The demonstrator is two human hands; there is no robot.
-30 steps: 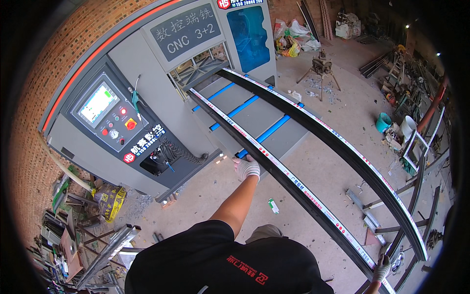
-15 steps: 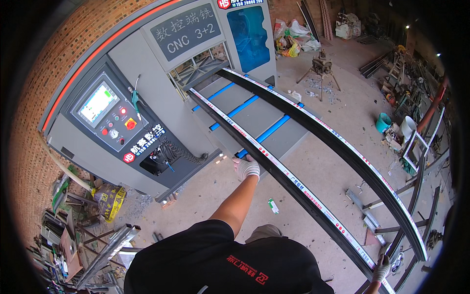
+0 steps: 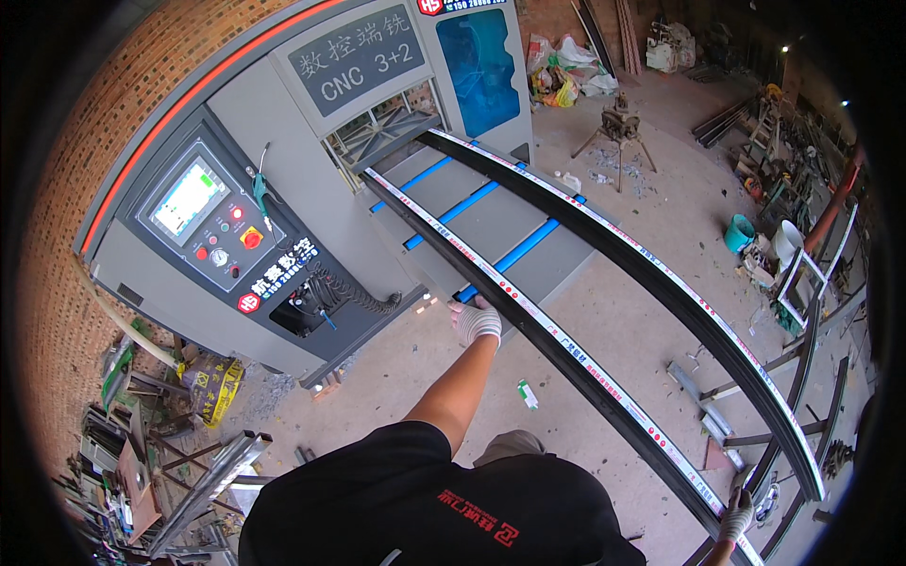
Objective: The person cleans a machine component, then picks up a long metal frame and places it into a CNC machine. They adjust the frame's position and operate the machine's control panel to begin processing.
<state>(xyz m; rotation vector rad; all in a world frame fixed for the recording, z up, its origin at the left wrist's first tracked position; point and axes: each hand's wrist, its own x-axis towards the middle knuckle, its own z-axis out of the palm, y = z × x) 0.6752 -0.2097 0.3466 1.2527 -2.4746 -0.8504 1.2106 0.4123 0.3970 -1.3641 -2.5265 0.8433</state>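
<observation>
Two long black metal profiles with white printed film strips lie on the machine's feed table (image 3: 557,275), which has blue rollers (image 3: 528,247). The near profile (image 3: 576,355) runs from the machine opening toward my lower right. Roughly parallel to it, the far profile (image 3: 651,269) extends past the table. My left hand (image 3: 477,323), in a pale knit glove, grips the near profile's side by the table's front edge; some of its fingers are hidden. At the near profile's outer end, my right hand (image 3: 736,519), also gloved, is wrapped round it.
The grey machine (image 3: 368,179) carries a control panel (image 3: 193,203) with a lit screen and buttons. Right of me stand metal racks (image 3: 755,441), a teal bucket (image 3: 740,233) and a white bucket (image 3: 786,243). Scrap profiles (image 3: 203,491) crowd the lower left.
</observation>
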